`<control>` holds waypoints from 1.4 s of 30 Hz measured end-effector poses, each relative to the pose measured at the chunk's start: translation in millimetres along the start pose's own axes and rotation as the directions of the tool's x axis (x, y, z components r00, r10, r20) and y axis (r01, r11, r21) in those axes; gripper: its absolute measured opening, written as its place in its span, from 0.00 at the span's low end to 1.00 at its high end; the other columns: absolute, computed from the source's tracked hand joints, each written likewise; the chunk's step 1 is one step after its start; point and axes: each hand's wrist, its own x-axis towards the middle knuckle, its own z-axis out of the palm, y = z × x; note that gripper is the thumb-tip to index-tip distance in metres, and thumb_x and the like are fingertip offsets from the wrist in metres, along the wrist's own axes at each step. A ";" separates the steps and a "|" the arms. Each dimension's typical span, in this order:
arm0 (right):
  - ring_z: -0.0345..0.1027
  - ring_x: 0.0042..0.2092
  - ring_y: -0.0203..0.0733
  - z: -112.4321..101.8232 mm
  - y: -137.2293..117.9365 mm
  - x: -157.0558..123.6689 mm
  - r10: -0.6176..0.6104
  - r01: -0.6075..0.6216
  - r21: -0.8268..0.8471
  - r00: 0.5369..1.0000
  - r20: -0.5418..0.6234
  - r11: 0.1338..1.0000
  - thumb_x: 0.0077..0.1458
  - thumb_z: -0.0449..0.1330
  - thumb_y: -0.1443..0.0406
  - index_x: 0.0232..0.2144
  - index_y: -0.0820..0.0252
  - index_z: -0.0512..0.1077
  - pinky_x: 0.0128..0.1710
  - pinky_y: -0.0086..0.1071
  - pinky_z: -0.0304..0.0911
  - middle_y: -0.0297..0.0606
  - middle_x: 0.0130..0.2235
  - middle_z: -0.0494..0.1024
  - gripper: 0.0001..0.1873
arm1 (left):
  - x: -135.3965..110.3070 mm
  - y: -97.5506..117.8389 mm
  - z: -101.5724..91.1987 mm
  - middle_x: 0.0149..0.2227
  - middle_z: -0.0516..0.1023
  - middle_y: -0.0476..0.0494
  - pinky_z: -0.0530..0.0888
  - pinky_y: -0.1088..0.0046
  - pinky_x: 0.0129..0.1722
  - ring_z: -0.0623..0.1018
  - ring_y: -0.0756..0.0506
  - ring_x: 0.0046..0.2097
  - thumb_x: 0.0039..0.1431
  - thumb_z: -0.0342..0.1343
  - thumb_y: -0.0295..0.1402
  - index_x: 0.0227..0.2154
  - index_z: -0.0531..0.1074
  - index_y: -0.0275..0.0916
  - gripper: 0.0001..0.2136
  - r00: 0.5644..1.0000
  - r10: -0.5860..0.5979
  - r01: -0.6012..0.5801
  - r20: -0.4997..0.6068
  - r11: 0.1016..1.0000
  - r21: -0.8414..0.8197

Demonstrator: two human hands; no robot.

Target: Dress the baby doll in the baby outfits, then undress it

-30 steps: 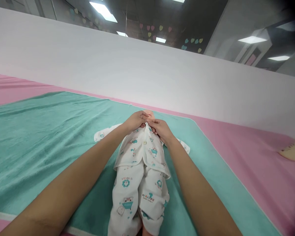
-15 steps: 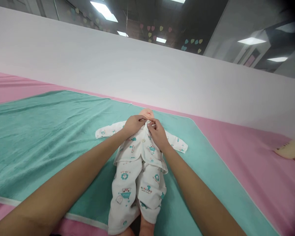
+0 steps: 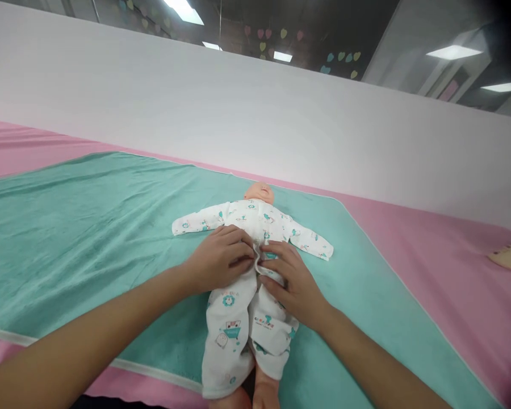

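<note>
Where shirt [image 3: 246, 220] front parts, both hands [image 3: 223, 257] [image 3: 296, 281], half-curled, touch fabric; grip unclear.

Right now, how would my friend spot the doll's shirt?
Find the wide teal cloth sheet; a round-headed baby doll lies on it. Its white printed cloth shirt has a left hand and right hand at its lower front. Unlike the matching white printed trousers below, it has long, outspread sleeves.

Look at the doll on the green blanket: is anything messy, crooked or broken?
Nothing looks spilled or broken. The doll has uneven-looking trousers, though: the leg on the picture's right is bunched, its hem higher than the other. The green blanket is wrinkled on the picture's left instead of flat.
</note>
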 end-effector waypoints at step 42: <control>0.63 0.39 0.43 0.3 -54.8 -16.2 -0.166 0.161 0.051 0.871 0.462 0.986 0.43 0.65 0.49 0.26 0.57 0.72 0.43 0.40 0.49 0.33 0.30 0.76 0.18 | -132.3 170.7 28.7 0.50 0.70 0.38 0.76 0.62 0.46 0.73 0.40 0.50 0.55 0.56 0.32 0.52 0.65 0.44 0.20 0.758 -0.560 0.616 -0.335 0.784 0.081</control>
